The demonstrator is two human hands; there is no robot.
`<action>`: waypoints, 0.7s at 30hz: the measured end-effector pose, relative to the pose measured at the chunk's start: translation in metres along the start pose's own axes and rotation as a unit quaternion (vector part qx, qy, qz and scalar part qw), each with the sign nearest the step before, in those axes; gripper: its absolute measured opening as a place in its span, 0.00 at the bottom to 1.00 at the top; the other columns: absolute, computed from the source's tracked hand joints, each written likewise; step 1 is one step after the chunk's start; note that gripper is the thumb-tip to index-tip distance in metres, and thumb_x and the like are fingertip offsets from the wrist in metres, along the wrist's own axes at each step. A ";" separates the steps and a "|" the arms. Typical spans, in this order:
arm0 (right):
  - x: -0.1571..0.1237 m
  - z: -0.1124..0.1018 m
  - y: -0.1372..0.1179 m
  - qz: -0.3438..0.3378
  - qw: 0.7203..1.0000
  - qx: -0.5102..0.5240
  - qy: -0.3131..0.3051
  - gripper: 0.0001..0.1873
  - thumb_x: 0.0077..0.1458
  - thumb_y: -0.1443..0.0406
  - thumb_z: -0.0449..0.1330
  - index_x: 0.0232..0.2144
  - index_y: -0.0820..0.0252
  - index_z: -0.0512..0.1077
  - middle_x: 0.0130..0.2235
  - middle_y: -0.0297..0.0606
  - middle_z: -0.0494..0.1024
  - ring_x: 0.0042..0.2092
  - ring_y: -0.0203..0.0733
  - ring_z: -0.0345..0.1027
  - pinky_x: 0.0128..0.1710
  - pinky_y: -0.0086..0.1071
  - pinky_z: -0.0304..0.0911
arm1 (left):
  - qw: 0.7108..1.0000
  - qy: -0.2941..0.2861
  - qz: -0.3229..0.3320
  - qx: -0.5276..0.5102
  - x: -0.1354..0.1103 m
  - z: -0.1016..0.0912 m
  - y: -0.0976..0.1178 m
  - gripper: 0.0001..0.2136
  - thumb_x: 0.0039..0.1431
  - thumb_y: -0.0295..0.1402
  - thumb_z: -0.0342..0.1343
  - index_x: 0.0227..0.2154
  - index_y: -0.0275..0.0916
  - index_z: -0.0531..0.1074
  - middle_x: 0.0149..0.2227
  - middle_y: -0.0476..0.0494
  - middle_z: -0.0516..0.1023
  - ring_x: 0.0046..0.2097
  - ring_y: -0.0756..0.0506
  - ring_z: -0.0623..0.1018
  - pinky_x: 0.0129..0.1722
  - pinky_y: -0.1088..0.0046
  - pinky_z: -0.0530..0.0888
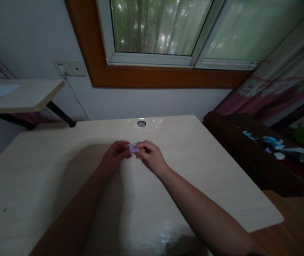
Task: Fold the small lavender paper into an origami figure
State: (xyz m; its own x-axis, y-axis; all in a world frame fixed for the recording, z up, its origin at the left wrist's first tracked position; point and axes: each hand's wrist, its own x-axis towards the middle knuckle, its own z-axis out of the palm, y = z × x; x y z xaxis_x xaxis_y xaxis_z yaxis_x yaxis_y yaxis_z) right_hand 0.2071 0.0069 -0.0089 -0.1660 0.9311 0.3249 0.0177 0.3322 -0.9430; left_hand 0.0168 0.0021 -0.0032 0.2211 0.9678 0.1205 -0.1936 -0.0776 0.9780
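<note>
Both of my hands meet over the middle of a pale wooden table (pixel 47 185). Between their fingertips is a small pale lilac piece of paper (pixel 133 147), folded small. My left hand (pixel 116 154) pinches its left side with curled fingers. My right hand (pixel 150 156) pinches its right side, fingers bent over it. The paper is held just above the tabletop, and most of it is hidden by my fingers.
A round cable hole (pixel 141 123) lies in the table beyond my hands. A second table (pixel 21 96) stands at the far left under a wall socket (pixel 69 67). A dark wooden piece of furniture (pixel 248 149) with small items sits at right, below a window (pixel 168 32).
</note>
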 end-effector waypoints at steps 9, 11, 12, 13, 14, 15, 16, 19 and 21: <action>-0.001 0.001 -0.005 0.006 1.000 0.005 -0.003 0.07 0.53 0.63 0.64 0.36 0.55 0.80 0.34 0.34 0.71 0.27 0.31 0.64 0.27 0.28 0.62 | 0.991 0.019 0.037 0.131 -0.001 -0.002 -0.010 0.11 0.50 0.37 0.67 0.36 0.40 0.76 0.35 0.47 0.80 0.37 0.48 0.79 0.41 0.71 0.75; -0.001 0.001 -0.004 0.001 1.000 0.019 -0.017 0.07 0.53 0.63 0.65 0.37 0.54 0.80 0.35 0.35 0.72 0.28 0.31 0.65 0.27 0.28 0.63 | 0.988 0.026 0.041 0.147 -0.001 -0.003 -0.010 0.10 0.51 0.38 0.66 0.35 0.40 0.76 0.34 0.47 0.80 0.37 0.47 0.79 0.40 0.71 0.75; 0.000 0.000 -0.004 -0.001 0.999 0.026 -0.024 0.07 0.53 0.62 0.65 0.37 0.54 0.80 0.37 0.36 0.72 0.28 0.31 0.65 0.27 0.28 0.64 | 0.987 0.032 0.044 0.153 -0.001 -0.003 -0.009 0.10 0.52 0.39 0.66 0.34 0.40 0.76 0.33 0.46 0.80 0.36 0.47 0.79 0.40 0.70 0.75; 0.000 0.000 -0.004 -0.004 0.999 0.033 -0.030 0.07 0.53 0.62 0.66 0.37 0.53 0.80 0.38 0.36 0.72 0.28 0.32 0.66 0.27 0.29 0.64 | 0.986 0.038 0.046 0.157 -0.001 -0.003 -0.008 0.10 0.52 0.39 0.66 0.34 0.40 0.76 0.33 0.46 0.80 0.36 0.47 0.79 0.40 0.70 0.75; 0.000 0.000 -0.004 -0.006 0.999 0.037 -0.035 0.07 0.53 0.62 0.66 0.36 0.53 0.80 0.38 0.37 0.72 0.29 0.32 0.66 0.27 0.29 0.65 | 0.985 0.043 0.050 0.162 -0.001 -0.002 -0.007 0.10 0.52 0.40 0.66 0.33 0.40 0.77 0.32 0.46 0.80 0.36 0.47 0.79 0.40 0.70 0.75; 0.000 0.000 -0.003 -0.006 0.998 0.040 -0.037 0.07 0.53 0.61 0.66 0.36 0.53 0.81 0.38 0.37 0.72 0.30 0.33 0.67 0.28 0.29 0.66 | 0.984 0.045 0.054 0.166 -0.002 -0.002 -0.006 0.10 0.52 0.40 0.66 0.33 0.40 0.77 0.32 0.46 0.80 0.35 0.47 0.79 0.40 0.70 0.75; 0.000 -0.001 -0.003 -0.005 0.998 0.043 -0.037 0.07 0.53 0.61 0.66 0.36 0.53 0.81 0.38 0.37 0.73 0.31 0.33 0.67 0.29 0.29 0.66 | 0.983 0.044 0.059 0.170 -0.002 -0.001 -0.005 0.10 0.52 0.40 0.65 0.33 0.40 0.77 0.32 0.46 0.80 0.35 0.47 0.79 0.40 0.71 0.75; 0.001 -0.001 -0.004 0.001 0.998 0.054 -0.035 0.07 0.53 0.60 0.67 0.34 0.53 0.81 0.38 0.37 0.73 0.32 0.35 0.68 0.30 0.30 0.68 | 0.980 0.037 0.079 0.178 -0.002 0.000 -0.002 0.09 0.53 0.39 0.65 0.32 0.39 0.77 0.32 0.46 0.79 0.35 0.47 0.78 0.39 0.71 0.74; 0.001 -0.001 -0.004 0.005 0.998 0.062 -0.032 0.07 0.52 0.59 0.67 0.34 0.53 0.81 0.38 0.37 0.73 0.33 0.35 0.69 0.30 0.31 0.68 | 0.977 0.036 0.094 0.187 -0.003 0.000 -0.001 0.08 0.53 0.39 0.65 0.32 0.39 0.77 0.31 0.46 0.79 0.34 0.47 0.78 0.38 0.71 0.74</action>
State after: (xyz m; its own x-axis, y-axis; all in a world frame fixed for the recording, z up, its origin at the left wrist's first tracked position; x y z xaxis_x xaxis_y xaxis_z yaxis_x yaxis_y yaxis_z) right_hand 0.2078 0.0064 -0.0043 -0.2297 0.9214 0.3136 -0.1012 0.2978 -0.9492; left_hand 0.0166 -0.0005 -0.0045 0.1452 0.9413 0.3048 0.1417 -0.3247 0.9351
